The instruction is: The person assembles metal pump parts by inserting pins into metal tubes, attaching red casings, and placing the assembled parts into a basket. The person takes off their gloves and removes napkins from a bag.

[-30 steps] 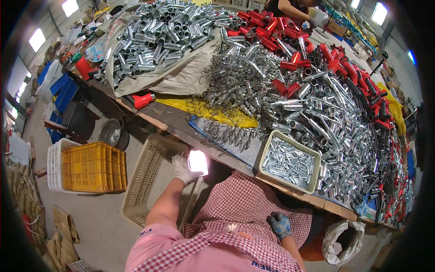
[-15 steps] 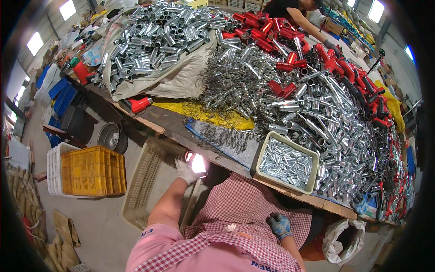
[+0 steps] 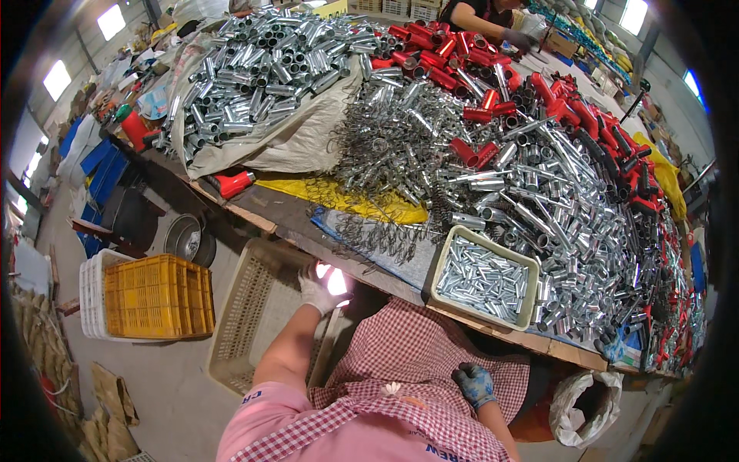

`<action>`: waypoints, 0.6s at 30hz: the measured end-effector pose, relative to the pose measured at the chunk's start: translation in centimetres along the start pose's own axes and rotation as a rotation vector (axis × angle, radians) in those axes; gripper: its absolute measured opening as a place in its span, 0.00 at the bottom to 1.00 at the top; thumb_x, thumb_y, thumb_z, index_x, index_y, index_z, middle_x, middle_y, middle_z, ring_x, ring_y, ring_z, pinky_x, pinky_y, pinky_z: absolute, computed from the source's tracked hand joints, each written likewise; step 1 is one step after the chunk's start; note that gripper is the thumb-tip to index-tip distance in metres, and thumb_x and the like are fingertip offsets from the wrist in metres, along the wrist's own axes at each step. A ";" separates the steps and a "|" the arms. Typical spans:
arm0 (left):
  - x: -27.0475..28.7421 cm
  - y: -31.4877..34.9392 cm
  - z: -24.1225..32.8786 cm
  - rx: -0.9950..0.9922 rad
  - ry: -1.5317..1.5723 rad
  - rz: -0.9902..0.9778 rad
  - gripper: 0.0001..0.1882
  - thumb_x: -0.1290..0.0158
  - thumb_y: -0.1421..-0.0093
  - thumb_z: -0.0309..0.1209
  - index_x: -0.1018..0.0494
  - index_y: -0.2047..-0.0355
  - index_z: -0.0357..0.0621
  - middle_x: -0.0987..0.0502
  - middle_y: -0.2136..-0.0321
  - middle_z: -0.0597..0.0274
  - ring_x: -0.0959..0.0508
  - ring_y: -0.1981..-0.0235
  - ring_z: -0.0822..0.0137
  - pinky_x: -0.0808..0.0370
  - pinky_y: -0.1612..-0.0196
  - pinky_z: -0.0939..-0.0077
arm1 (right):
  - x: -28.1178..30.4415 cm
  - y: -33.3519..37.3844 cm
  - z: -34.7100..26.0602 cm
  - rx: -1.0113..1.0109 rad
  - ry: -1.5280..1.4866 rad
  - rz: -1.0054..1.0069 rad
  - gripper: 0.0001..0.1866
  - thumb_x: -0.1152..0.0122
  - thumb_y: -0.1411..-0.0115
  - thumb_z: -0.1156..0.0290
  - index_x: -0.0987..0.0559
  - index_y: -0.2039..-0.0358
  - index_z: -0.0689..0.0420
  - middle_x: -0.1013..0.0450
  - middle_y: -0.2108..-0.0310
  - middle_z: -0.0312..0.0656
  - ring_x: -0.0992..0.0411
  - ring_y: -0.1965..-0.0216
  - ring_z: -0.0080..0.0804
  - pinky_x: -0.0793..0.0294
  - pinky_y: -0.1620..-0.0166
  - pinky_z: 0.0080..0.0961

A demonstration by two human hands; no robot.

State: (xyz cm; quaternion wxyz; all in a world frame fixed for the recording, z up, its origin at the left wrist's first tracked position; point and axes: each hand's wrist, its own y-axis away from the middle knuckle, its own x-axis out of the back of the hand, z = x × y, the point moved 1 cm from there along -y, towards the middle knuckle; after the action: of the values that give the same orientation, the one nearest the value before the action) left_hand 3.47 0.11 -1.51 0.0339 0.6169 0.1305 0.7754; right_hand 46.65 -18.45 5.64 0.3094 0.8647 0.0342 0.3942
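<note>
My left hand (image 3: pixel 316 290), in a whitish glove, is at the far right corner of a beige plastic crate (image 3: pixel 231 327), below the table edge. Its fingers and thumb curve around a glaring white patch (image 3: pixel 334 282), too bright to make out. My right hand (image 3: pixel 475 384), in a blue patterned glove with dark fingertips, rests closed on my checked apron (image 3: pixel 412 335). Whatever it may hold is hidden. On the table's front edge, ahead of my lap, stands a pale tub (image 3: pixel 531 296) of small metal pins (image 3: pixel 481 279).
Loose metal tubes (image 3: pixel 269 73), wire springs (image 3: pixel 377 146) and red handles (image 3: pixel 566 100) are heaped across the table. Yellow and white crates (image 3: pixel 158 296) stand on the floor at left. An open white sack (image 3: pixel 593 408) is at right. Across the table, a co-worker's gloved hand (image 3: pixel 519 38) shows.
The co-worker's arm has drawn back from the red handles, up and to the left. The whole view has shifted slightly. My hands stay almost where they were.
</note>
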 end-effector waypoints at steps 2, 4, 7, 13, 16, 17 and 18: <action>0.0 -0.1 0.2 -0.004 -0.009 -0.009 0.55 0.41 0.62 0.69 0.38 0.37 0.56 0.53 0.34 0.45 0.56 0.34 0.42 0.62 0.33 0.42 | 0.0 -0.1 0.2 -0.007 0.010 0.003 0.21 0.35 0.47 0.63 0.20 0.56 0.63 0.22 0.57 0.53 0.23 0.55 0.43 0.26 0.51 0.30; -0.1 -0.3 0.5 -0.004 -0.045 -0.001 0.54 0.42 0.62 0.70 0.37 0.38 0.56 0.54 0.34 0.45 0.56 0.34 0.43 0.62 0.33 0.42 | -0.3 -0.3 0.9 -0.001 -0.027 0.008 0.22 0.34 0.47 0.62 0.20 0.56 0.63 0.22 0.57 0.53 0.23 0.55 0.43 0.26 0.51 0.30; -1.1 -0.5 -0.2 -0.095 -0.042 0.128 0.54 0.44 0.63 0.70 0.36 0.39 0.52 0.50 0.39 0.33 0.51 0.38 0.33 0.57 0.36 0.36 | -0.5 -0.3 0.9 0.008 -0.006 0.008 0.22 0.34 0.47 0.63 0.20 0.55 0.63 0.22 0.57 0.54 0.23 0.55 0.43 0.26 0.52 0.29; -0.2 -0.3 0.1 -0.001 -0.014 0.087 0.54 0.42 0.61 0.68 0.38 0.38 0.51 0.48 0.36 0.43 0.53 0.34 0.45 0.57 0.33 0.47 | -0.4 -0.4 1.0 0.010 0.013 0.006 0.23 0.34 0.47 0.61 0.20 0.55 0.63 0.22 0.57 0.54 0.23 0.55 0.45 0.27 0.51 0.30; 0.7 1.5 0.2 0.090 0.217 0.264 0.52 0.38 0.62 0.64 0.37 0.41 0.47 0.44 0.40 0.40 0.46 0.38 0.43 0.51 0.35 0.48 | 0.3 0.1 -0.4 0.012 0.042 -0.011 0.23 0.35 0.47 0.60 0.21 0.55 0.63 0.23 0.56 0.54 0.24 0.53 0.46 0.27 0.50 0.31; 0.4 1.8 0.1 0.091 0.216 0.265 0.52 0.38 0.62 0.64 0.37 0.41 0.47 0.44 0.40 0.40 0.46 0.38 0.43 0.51 0.35 0.48 | 0.2 0.0 -0.3 0.013 0.041 -0.011 0.23 0.35 0.47 0.60 0.21 0.55 0.63 0.23 0.56 0.54 0.24 0.53 0.46 0.27 0.50 0.31; 0.1 2.3 -0.3 0.070 0.219 0.316 0.52 0.37 0.63 0.62 0.37 0.41 0.46 0.43 0.41 0.40 0.44 0.40 0.42 0.49 0.36 0.47 | 0.1 0.0 -0.2 0.008 0.043 -0.013 0.23 0.36 0.47 0.60 0.21 0.54 0.63 0.23 0.56 0.54 0.24 0.53 0.46 0.27 0.49 0.31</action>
State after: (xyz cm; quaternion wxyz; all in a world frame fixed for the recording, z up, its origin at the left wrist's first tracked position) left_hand 3.42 -2.09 -0.91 -0.1241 0.5424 0.0620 0.8286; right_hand 46.59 -18.33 5.75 0.3076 0.8571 0.0481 0.4105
